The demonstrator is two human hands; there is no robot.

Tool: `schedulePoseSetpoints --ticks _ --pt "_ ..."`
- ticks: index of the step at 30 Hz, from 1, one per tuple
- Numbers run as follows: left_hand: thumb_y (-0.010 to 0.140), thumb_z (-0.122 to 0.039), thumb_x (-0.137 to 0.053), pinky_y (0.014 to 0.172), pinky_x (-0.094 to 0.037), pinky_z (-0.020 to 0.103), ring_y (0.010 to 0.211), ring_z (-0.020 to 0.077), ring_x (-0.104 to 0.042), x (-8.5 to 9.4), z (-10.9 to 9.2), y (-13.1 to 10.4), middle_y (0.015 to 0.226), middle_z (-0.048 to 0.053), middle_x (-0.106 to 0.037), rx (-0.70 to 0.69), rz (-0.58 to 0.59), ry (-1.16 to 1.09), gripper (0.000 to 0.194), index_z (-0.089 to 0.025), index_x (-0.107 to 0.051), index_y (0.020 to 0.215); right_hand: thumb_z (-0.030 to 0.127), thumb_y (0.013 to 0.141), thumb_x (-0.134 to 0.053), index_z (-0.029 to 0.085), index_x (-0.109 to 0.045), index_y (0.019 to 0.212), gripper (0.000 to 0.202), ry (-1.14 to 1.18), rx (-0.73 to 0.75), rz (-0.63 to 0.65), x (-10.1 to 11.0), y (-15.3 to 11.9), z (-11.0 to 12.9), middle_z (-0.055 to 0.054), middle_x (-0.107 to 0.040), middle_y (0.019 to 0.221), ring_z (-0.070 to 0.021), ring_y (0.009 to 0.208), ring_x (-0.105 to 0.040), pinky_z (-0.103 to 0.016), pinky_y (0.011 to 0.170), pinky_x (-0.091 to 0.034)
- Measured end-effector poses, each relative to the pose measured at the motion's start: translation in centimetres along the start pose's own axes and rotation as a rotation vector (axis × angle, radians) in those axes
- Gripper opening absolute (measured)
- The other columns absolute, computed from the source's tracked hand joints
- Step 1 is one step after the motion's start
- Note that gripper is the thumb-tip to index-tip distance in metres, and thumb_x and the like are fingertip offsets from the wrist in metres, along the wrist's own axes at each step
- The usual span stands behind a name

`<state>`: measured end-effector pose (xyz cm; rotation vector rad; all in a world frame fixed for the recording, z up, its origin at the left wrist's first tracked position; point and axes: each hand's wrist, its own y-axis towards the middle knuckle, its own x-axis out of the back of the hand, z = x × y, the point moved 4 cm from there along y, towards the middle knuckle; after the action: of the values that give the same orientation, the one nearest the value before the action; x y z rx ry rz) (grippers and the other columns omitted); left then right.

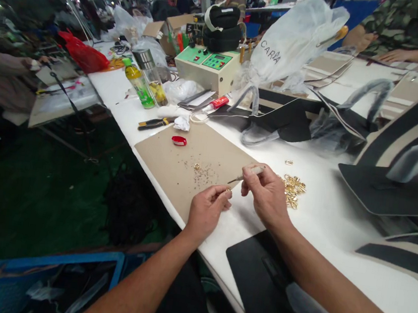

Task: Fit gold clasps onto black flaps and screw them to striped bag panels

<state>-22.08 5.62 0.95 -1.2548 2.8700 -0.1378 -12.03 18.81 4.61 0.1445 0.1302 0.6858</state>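
Note:
Between the fingertips of my left hand [207,211] is a small gold metal fitting [229,190], partly hidden by the fingers. My right hand [265,191] is closed on a thin pointed tool with a pale handle [255,171], perhaps a small screwdriver. Its dark tip points down to the left, close above the fitting; whether they touch I cannot tell. Just right of my right hand lies a heap of gold fittings [294,188], with a loose one [289,162] behind it. On the tan board [163,158] sit another gold piece [197,166] and many dark specks.
A red oval object [179,141] and yellow-black pliers [155,123] lie beyond my hands. Bottles [139,84] and a green-topped machine [208,65] stand farther back. Striped bag parts [407,125] fill the right side. A black panel [255,279] lies under my right forearm. A blue crate [117,269] is lower left.

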Motion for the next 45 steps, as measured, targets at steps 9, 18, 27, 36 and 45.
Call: schedulePoseSetpoints --ticks 9,18,27,36,45 --pt "0.091 -0.037 -0.074 0.065 -0.058 0.024 0.065 0.0133 -0.070 -0.02 0.43 -0.04 0.077 0.002 -0.076 -0.092 0.019 0.083 0.022 -0.017 -0.077 0.099 0.048 0.099 -0.062 0.022 -0.064 0.087 0.028 -0.258 0.118 -0.022 0.38 -0.02 0.48 0.004 -0.057 0.065 -0.0139 0.059 -0.051 -0.030 0.061 -0.040" --pt "0.092 -0.037 -0.073 0.067 -0.059 0.026 0.067 0.0138 -0.072 -0.08 0.73 -0.01 0.085 0.003 -0.077 -0.149 0.027 0.145 0.020 -0.019 -0.077 0.101 0.047 0.101 -0.060 0.022 -0.061 0.081 0.031 -0.344 0.137 0.026 0.27 0.04 0.34 0.004 -0.054 0.064 -0.0134 0.059 -0.050 -0.030 0.062 -0.039" --pt "0.093 -0.035 -0.073 0.066 -0.058 0.025 0.067 0.0133 -0.072 -0.18 0.57 -0.06 0.086 0.002 -0.077 -0.186 0.026 0.181 0.017 -0.020 -0.078 0.100 0.045 0.100 -0.061 0.022 -0.062 0.086 0.027 -0.335 0.126 0.029 0.32 0.11 0.18 0.005 -0.055 0.062 -0.0131 0.057 -0.051 -0.029 0.060 -0.038" --pt "0.092 -0.035 -0.073 0.067 -0.059 0.027 0.068 0.0139 -0.071 -0.21 0.50 -0.05 0.087 0.003 -0.077 -0.178 0.025 0.191 0.017 -0.020 -0.078 0.099 0.043 0.099 -0.061 0.022 -0.061 0.083 0.026 -0.372 0.142 0.023 0.16 0.05 0.33 0.005 -0.054 0.062 -0.0128 0.056 -0.050 -0.028 0.058 -0.037" --pt "0.092 -0.029 -0.071 0.072 -0.060 0.028 0.076 0.0160 -0.073 -0.35 0.35 -0.23 0.093 0.005 -0.076 -0.217 0.036 0.283 0.016 -0.020 -0.077 0.103 0.040 0.097 -0.058 0.022 -0.055 0.077 0.027 -0.478 0.193 0.071 -0.06 0.10 0.63 0.000 -0.061 0.075 -0.0134 0.062 -0.049 -0.030 0.062 -0.037"
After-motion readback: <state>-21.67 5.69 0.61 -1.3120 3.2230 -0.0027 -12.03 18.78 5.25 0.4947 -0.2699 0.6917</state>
